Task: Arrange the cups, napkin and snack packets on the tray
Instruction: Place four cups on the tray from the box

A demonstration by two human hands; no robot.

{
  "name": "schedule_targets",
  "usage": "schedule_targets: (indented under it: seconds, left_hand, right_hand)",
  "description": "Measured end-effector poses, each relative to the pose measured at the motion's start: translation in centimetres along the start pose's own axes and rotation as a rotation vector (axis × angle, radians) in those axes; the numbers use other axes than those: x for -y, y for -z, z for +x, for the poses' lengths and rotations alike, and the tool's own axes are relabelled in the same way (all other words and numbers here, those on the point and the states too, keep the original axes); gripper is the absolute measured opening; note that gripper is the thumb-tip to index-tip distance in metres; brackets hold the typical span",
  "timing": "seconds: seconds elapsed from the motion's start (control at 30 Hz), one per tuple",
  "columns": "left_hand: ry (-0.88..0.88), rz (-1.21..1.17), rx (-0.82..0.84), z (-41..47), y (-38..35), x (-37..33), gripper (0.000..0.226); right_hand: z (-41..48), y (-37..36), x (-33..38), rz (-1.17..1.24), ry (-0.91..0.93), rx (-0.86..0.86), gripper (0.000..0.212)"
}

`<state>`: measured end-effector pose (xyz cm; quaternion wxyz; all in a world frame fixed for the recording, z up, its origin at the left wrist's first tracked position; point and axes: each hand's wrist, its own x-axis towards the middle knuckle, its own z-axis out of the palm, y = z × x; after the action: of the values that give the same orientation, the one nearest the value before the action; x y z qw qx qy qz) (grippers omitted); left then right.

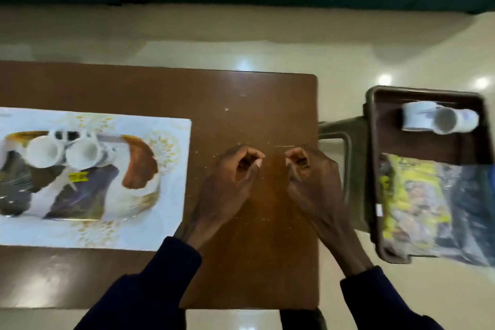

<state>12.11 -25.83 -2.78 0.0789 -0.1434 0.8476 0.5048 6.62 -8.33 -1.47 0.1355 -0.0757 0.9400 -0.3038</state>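
White printed tray (171, 169) lies flat at left on brown surface (241, 104), long side across the view. Two white cups (42, 151) (85, 153) stand upright side by side, touching, near its far edge w/ handles pointing away. Two dark snack packets (16, 185) (83, 193) lie flat just in front of them. At right, a dark brown tray (371, 169) holds two more white cups (413, 116) (455, 120) on their sides & a yellow snack packet (412, 195), lying flat.
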Motion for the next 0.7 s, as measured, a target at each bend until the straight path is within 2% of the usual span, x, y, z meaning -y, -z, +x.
schedule_targets:
  seconds: [0.13,0.3,0.37,0.47,0.63,0.7]
  left_hand:
    - [-0.018,0.004,0.115,1.8,-7.1,-4.8,0.014]
    - [-0.061,0.003,0.184,4.4,-15.0,-9.3,0.018]
    - [-0.086,0.037,0.176,5.6,-17.6,-10.6,0.016]
    - [-0.125,0.088,0.158,7.4,-21.3,-12.7,0.017]
    - [-0.11,0.137,0.103,10.4,-27.0,-15.7,0.035]
    - [-0.065,0.138,0.073,11.6,-28.7,-16.4,0.045]
  right_hand:
    - [0.6,5.1,-6.5,-0.014,-0.044,-0.101,0.015]
    - [1.2,10.0,-14.0,-0.063,-0.164,-0.136,0.01]
    - [1.7,11.5,-16.4,-0.046,-0.19,-0.153,0.008]
    - [2.5,13.7,-20.2,-0.06,-0.205,-0.199,0.018]
    - [4.5,16.3,-26.1,-0.181,-0.134,-0.29,0.02]
    - [5.5,17.0,-27.5,-0.248,-0.113,-0.275,0.028]
